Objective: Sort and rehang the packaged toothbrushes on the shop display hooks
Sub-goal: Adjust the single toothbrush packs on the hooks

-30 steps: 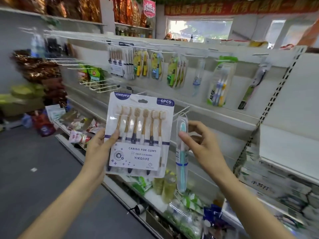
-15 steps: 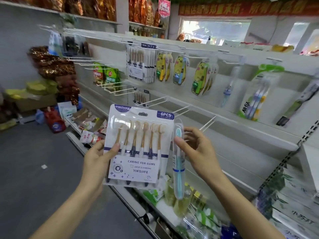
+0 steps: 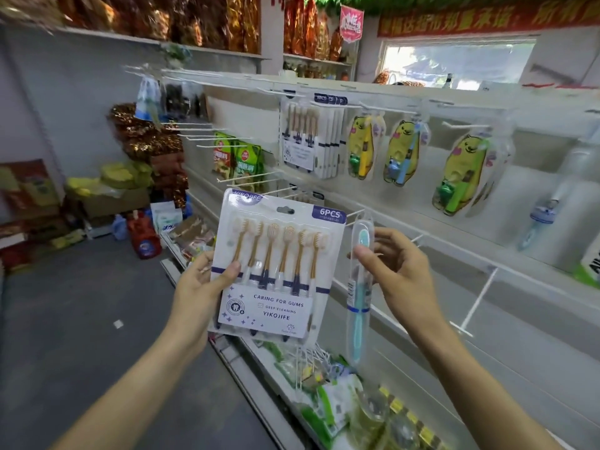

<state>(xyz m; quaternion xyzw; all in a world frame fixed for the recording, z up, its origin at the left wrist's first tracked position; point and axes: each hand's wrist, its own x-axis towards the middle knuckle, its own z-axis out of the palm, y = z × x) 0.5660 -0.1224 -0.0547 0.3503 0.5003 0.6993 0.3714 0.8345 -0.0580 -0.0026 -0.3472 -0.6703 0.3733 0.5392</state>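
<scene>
My left hand [image 3: 198, 289] grips a white six-piece toothbrush pack [image 3: 276, 264] by its left edge, thumb on the front. To its right, my right hand [image 3: 397, 274] pinches a single blue toothbrush in a clear tube [image 3: 358, 293], which hangs upright. Both are held in front of the white display wall. Matching six-piece packs [image 3: 308, 138] hang on an upper hook, with yellow bear-shaped kids' toothbrush packs [image 3: 360, 147] [image 3: 402, 152] [image 3: 464, 173] to their right. Bare white hooks [image 3: 246, 180] stick out just above and behind the held pack.
Green snack bags [image 3: 238, 160] hang left of the hooks. Several loose packages lie on the bottom shelf [image 3: 334, 394] below my hands. More bare hooks [image 3: 194, 131] project at the upper left. Boxes and sacks [image 3: 107, 196] stand on the grey floor at the far left.
The view has swung left and closer to the display. Both hands keep their hold; the six-piece pack has tilted slightly and the blue tube sits a little farther from it.
</scene>
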